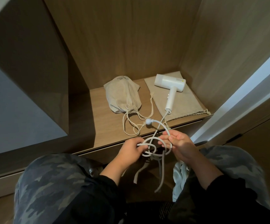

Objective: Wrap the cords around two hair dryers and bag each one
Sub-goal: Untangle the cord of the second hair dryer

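A white hair dryer lies on a flat beige drawstring bag at the right of a wooden shelf. Its white cord runs off the shelf's front edge into tangled loops between my hands, and its plug rests on the shelf. My left hand pinches a loop of the cord. My right hand grips another stretch of it. A second beige bag, full and drawn closed, lies to the left with its drawstrings trailing forward.
The shelf sits in a wooden alcove with a back wall and side panels close on both sides. My knees in camouflage trousers are below the shelf edge. Cord ends hang down between them.
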The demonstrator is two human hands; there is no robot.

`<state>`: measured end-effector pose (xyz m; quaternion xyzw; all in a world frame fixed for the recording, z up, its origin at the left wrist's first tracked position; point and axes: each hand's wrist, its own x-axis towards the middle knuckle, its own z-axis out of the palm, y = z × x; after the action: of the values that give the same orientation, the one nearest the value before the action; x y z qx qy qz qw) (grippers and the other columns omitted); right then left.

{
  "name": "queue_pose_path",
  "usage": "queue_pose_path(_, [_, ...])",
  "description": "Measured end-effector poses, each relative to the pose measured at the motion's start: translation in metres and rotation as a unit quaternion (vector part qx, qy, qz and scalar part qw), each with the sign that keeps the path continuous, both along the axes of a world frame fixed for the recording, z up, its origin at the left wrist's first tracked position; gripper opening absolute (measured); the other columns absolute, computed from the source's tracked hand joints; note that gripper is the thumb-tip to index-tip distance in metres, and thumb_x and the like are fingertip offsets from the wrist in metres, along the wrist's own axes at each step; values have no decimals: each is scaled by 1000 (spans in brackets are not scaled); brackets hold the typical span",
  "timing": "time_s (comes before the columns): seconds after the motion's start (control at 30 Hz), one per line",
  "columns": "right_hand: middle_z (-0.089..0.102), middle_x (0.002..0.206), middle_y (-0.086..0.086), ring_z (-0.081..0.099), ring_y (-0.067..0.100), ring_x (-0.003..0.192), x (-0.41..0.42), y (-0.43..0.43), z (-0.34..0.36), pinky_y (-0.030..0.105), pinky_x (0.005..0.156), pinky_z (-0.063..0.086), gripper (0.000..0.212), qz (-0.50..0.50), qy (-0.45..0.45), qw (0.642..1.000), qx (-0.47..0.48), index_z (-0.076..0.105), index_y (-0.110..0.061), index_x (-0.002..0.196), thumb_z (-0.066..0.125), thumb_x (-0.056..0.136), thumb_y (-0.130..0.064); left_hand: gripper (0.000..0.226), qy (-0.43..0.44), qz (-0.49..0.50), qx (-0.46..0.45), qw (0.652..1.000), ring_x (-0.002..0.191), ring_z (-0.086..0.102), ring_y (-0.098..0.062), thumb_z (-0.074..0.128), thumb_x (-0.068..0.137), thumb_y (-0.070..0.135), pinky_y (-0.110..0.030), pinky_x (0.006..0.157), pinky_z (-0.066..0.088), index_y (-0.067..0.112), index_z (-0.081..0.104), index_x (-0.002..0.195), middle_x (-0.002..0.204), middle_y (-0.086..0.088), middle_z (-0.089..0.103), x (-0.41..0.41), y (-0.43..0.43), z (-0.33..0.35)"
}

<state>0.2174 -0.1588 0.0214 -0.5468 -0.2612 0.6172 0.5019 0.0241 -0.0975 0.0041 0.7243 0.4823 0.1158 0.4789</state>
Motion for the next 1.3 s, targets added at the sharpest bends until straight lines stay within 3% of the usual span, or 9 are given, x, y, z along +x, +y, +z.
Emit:
queue_pose_path(0.13, [70,102,16,70,23,95,7,1,2,31,84,57,25,-45,33,998,-1,54,-5,111,35,98,5,24,-61,118,-46,990,81,63,-19,55,94,16,-36,86,47,19,62,71,74,2,66,-19,2,-6])
queue_pose_path(0.3, [68,93,18,64,18,68,9,2,2,19,56,53,38,-86,61,994,-18,45,3,133,42,96,6,26,-149,207,-113,960,80,67,-26,47,99,16,-39,82,53,16,61,78,67,0,64,-29,7,-5])
queue_pose_path(0.4, [66,108,23,63,19,66,8,2,-1,17,47,48,63,-120,55,991,-35,25,-12,149,48,93,7,20,-219,240,-167,931,68,66,-21,44,101,16,-31,66,55,12,61,92,65,-6,59,-30,8,6])
queue_pose_path(0.47, [66,113,20,65,24,74,6,2,2,20,51,51,64,-110,-26,992,-49,29,-22,147,49,93,7,19,-209,234,-167,935,64,65,-21,45,100,16,-29,63,55,10,61,95,64,-6,57,-32,9,7])
queue_pose_path(0.63, [69,107,1,66,15,94,-6,0,3,40,87,54,22,-5,-295,954,-48,66,-31,105,49,97,-19,14,-121,169,-97,973,61,66,-16,55,96,21,-25,63,51,16,65,89,61,-1,61,-29,8,10])
queue_pose_path(0.77, [59,110,-7,55,4,99,-22,-2,6,21,76,45,12,33,-325,943,-57,64,-34,102,56,93,-35,12,-91,155,-22,983,55,63,-10,60,92,27,-28,60,53,20,68,86,61,1,64,-17,2,15])
queue_pose_path(0.9, [48,114,-6,51,8,104,-34,0,3,9,64,35,35,76,-410,906,-74,62,-22,114,65,86,-42,10,-114,155,-30,981,59,63,-14,64,90,23,-38,64,55,23,70,82,62,1,66,-7,1,21])
queue_pose_path(1.1, [39,123,-3,34,16,121,-39,3,-3,33,98,38,65,109,-535,830,-114,55,-26,128,63,75,-62,12,-113,123,-8,986,61,57,-12,63,90,21,-40,67,53,24,68,79,65,6,61,4,5,28])
queue_pose_path(1.3, [34,133,1,31,20,124,-41,1,-4,31,100,36,72,153,-544,818,-109,47,-31,132,73,69,-55,21,-128,140,-10,982,62,53,-8,60,93,20,-30,65,47,32,64,76,64,11,57,7,9,28])
